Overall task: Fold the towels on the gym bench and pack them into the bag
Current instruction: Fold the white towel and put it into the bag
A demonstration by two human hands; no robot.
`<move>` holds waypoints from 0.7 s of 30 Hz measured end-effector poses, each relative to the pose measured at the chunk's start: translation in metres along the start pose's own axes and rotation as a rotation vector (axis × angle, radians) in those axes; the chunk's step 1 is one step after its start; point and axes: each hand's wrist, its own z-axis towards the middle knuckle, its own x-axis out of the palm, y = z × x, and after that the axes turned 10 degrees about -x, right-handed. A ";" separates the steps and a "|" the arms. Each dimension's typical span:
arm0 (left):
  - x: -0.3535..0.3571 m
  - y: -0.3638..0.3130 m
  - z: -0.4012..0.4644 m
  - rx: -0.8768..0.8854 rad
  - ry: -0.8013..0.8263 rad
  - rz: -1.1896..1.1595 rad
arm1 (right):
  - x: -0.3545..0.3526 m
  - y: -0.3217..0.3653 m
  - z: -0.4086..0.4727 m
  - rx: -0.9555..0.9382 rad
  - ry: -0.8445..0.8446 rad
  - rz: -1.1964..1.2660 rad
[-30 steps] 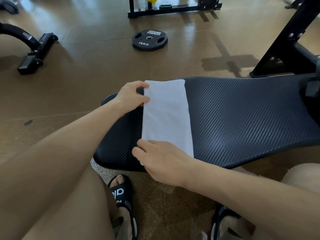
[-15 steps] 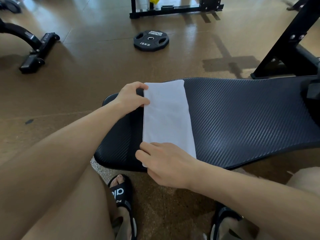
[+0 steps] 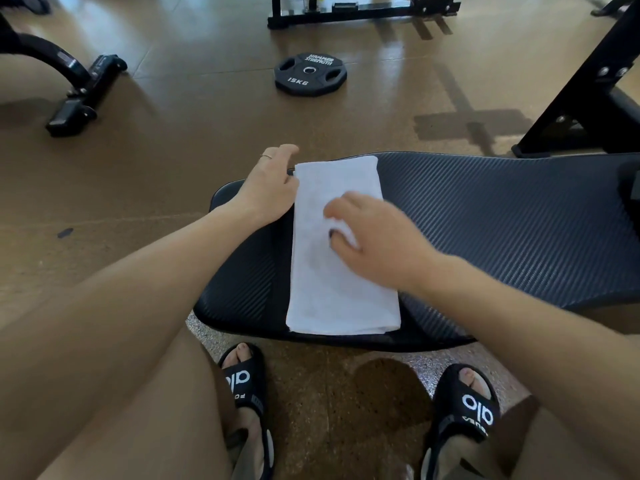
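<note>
A white towel (image 3: 332, 282), folded into a long narrow strip, lies across the left end of the black gym bench (image 3: 502, 230), with its near end at the bench's front edge. My left hand (image 3: 270, 188) holds the towel's far left corner, thumb on the cloth and fingers over the bench's far edge. My right hand (image 3: 377, 237), blurred by motion, is over the middle of the strip. A bit of white cloth shows between its thumb and curled fingers. No bag is in view.
A black 15 kg weight plate (image 3: 310, 75) lies on the brown floor beyond the bench. Black machine frames stand at far left (image 3: 79, 95), far centre (image 3: 363, 12) and right (image 3: 588, 109). My feet in black slides (image 3: 242, 379) rest under the bench's front edge.
My right hand left the towel's near end and moved up to the middle of the strip. My left hand stays at the far left corner. The towel keeps its shape.
</note>
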 end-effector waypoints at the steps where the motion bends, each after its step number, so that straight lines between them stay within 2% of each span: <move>1: 0.002 -0.004 -0.004 0.025 0.022 -0.022 | -0.001 -0.014 0.005 0.059 0.004 -0.054; 3: 0.013 -0.006 -0.010 0.052 0.085 0.019 | 0.003 -0.033 0.013 0.147 0.106 -0.146; 6: 0.032 0.002 -0.020 0.065 0.163 0.268 | 0.013 -0.050 0.020 0.205 0.262 -0.217; 9: 0.040 0.009 -0.025 0.061 0.150 0.431 | 0.020 -0.063 0.025 0.262 0.407 -0.216; 11: 0.038 0.011 -0.023 0.058 0.118 0.493 | 0.019 -0.068 0.031 0.251 0.398 -0.225; 14: 0.035 0.015 -0.020 0.070 0.080 0.549 | 0.018 -0.073 0.042 0.218 0.277 -0.228; 18: 0.032 0.009 -0.011 0.234 0.035 0.501 | 0.030 -0.083 0.044 0.237 0.360 -0.188; 21: 0.025 0.009 0.005 0.194 0.078 0.506 | 0.034 -0.085 0.044 0.217 0.358 -0.191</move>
